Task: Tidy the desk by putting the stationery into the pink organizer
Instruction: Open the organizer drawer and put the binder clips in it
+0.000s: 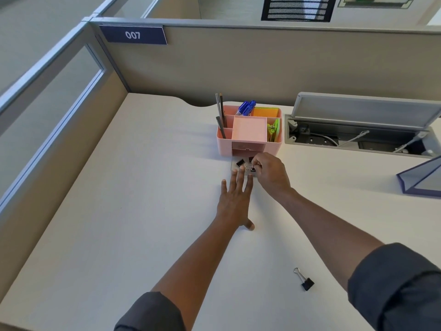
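Observation:
The pink organizer point(249, 149) stands mid-desk and holds pencils point(220, 111), blue pens point(247, 108), orange sticky notes point(265, 112) and green clips point(274, 130). Its clear drawer point(235, 166) is pulled out in front, with black binder clips point(240, 162) inside. My right hand point(270, 174) is over the drawer, fingertips pinched on a binder clip point(251, 168). My left hand point(235, 199) lies flat with fingers spread, fingertips at the drawer's front edge. Another black binder clip point(305, 280) lies on the desk near my right forearm.
A grey cable hatch point(358, 137) stands open to the right of the organizer, with wires inside. A blue-edged file tray point(422, 180) sits at the far right. Beige partition walls point(238, 65) close off the desk's back and left sides.

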